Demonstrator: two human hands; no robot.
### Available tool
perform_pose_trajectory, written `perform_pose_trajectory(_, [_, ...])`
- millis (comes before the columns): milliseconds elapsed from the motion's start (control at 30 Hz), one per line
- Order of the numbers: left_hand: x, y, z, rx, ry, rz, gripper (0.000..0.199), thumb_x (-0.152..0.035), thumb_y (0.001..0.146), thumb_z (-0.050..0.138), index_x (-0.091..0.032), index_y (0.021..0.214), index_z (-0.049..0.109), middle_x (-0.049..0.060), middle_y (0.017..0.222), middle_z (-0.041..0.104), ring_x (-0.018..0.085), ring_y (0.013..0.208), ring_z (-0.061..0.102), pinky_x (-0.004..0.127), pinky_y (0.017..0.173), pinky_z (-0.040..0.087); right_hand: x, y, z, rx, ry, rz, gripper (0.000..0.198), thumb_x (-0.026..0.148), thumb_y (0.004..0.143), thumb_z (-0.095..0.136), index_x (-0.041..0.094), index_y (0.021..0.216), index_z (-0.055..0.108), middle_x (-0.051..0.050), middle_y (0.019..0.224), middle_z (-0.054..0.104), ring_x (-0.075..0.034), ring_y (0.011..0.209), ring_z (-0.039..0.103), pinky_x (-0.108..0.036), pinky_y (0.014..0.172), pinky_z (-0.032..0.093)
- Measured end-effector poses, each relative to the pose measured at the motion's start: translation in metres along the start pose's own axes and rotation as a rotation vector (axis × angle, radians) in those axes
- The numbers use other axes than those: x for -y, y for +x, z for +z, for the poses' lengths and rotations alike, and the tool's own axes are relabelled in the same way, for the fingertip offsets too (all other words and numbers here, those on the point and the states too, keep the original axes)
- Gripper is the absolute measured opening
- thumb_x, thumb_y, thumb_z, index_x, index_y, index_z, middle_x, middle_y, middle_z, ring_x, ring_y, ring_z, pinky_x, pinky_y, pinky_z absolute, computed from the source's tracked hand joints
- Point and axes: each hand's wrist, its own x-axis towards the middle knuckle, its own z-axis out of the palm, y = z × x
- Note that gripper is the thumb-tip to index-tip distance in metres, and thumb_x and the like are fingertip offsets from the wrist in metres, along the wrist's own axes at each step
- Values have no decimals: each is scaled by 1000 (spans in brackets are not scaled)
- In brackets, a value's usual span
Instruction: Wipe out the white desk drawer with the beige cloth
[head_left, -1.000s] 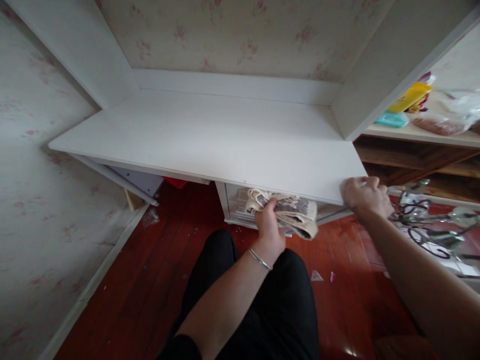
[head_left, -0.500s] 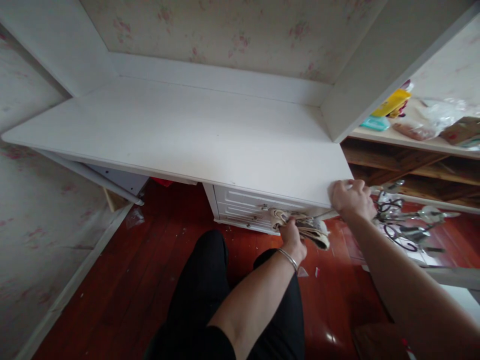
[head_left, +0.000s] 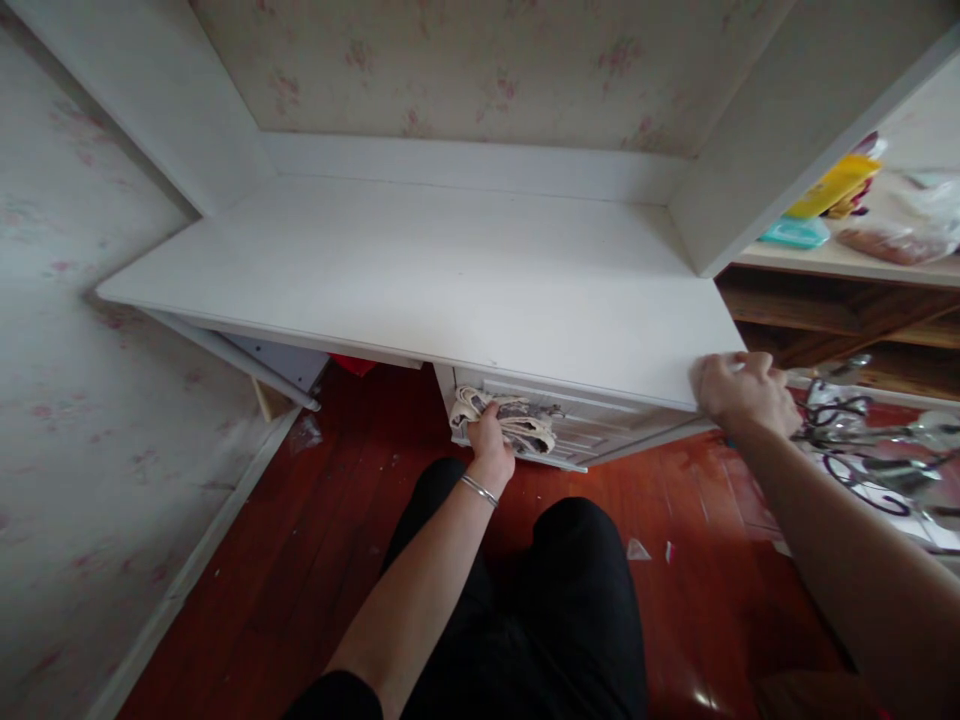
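Observation:
My left hand [head_left: 491, 450], with a bangle at its wrist, is closed around a folded cream and grey cloth [head_left: 531, 432]. The cloth is against the left part of the white drawer fronts [head_left: 600, 415], below the desktop. My right hand [head_left: 750, 395] is curled over the front right corner of the white desk [head_left: 450, 280] and grips its edge. Its fingertips are partly hidden. A small drawer knob [head_left: 555, 411] shows just right of the cloth.
A chandelier [head_left: 862, 430] with curled metal arms lies right of my right hand. Behind it, a shelf [head_left: 847, 262] holds a yellow packet [head_left: 836, 187] and plastic bags. Small scraps [head_left: 637, 550] lie on the red wooden floor [head_left: 697, 610]. A floral-papered wall [head_left: 67, 420] stands at left.
My left hand has moved the cloth leftward across the drawer fronts. My right hand stays on the desk corner. The view has shifted, so the desk appears farther right.

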Motion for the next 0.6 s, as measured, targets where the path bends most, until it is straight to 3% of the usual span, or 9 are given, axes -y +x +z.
perform_pose_trajectory(267, [-43, -53, 22, 177, -11, 32, 26, -11, 74, 66, -16, 99, 65, 5, 93, 72, 19, 85, 70, 33, 82, 56, -1, 0, 0, 13, 3, -9, 60, 55, 88, 30, 19, 135, 44, -23, 136, 47, -40, 125, 48, -55, 100, 40])
perform_pose_trajectory(433, [-68, -78, 8, 218, -49, 40, 32, -15, 76, 66, -17, 108, 65, 7, 103, 71, 21, 97, 68, 34, 90, 54, -4, 5, 4, 2, 5, -26, 62, 57, 88, 29, 19, 135, 45, -23, 136, 47, -41, 124, 48, -57, 98, 41])
perform_pose_trajectory(533, [-92, -95, -4, 173, 5, 231, 37, -20, 77, 69, -21, 114, 63, 6, 113, 69, 22, 104, 66, 36, 92, 54, -5, 7, 5, 2, 10, -24, 62, 58, 87, 29, 20, 134, 45, -22, 136, 47, -41, 124, 48, -57, 98, 41])
perform_pose_trajectory(600, [-111, -104, -6, 116, 91, 537, 42, -24, 78, 70, -26, 119, 60, 3, 123, 64, 21, 113, 61, 36, 98, 51, -5, 6, 4, 7, 16, -24, 62, 59, 86, 30, 21, 133, 45, -21, 137, 47, -40, 124, 48, -56, 98, 41])
